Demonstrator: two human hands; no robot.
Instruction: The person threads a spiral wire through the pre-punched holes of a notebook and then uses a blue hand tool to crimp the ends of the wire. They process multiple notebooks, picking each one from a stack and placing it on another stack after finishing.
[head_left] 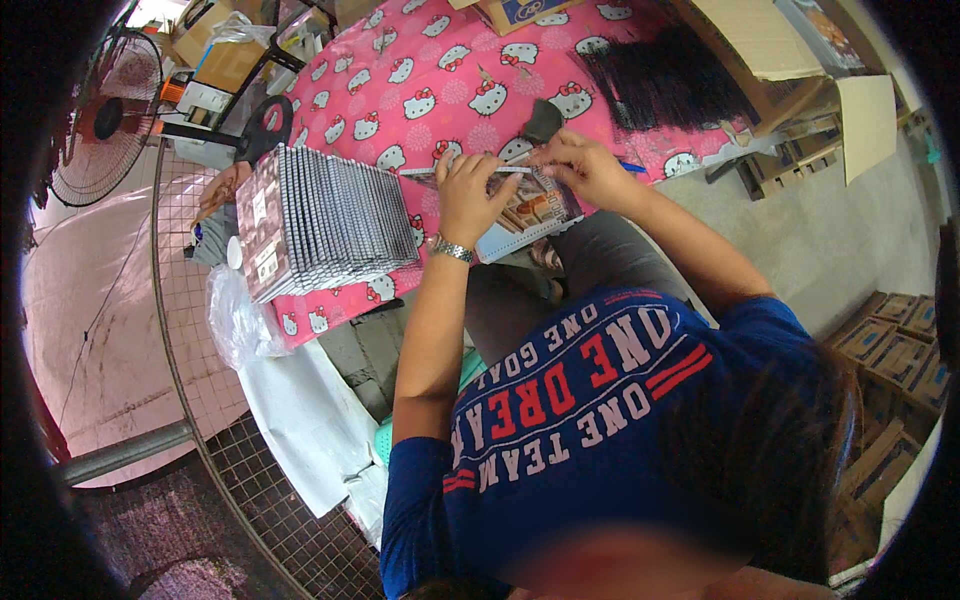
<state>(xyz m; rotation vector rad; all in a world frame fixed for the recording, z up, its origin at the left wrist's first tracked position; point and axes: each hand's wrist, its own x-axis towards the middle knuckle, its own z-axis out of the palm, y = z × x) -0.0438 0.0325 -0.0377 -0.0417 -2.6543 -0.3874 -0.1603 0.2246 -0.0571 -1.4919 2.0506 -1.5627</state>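
A wire-bound calendar or notebook [540, 213] with a brown picture on its page lies tilted at the near table edge, over my lap. My left hand [472, 197] grips its left part, thumb over the page and fingers along the far edge. At the far right corner of that edge, my right hand [592, 172] is closed in a pinch; what sits between its fingertips is too small to make out. Just beyond the right hand is a dark grey rounded object [543, 120]. A blue pen [630, 167] lies to its right, partly hidden.
A tall stack of wire-bound books [335, 220] stands left of my left hand. Many thin black strands [660, 85] lie at the far right of the pink patterned tablecloth [430, 70]. Open cardboard boxes [750, 40] are beyond them. A fan [107, 118] stands far left.
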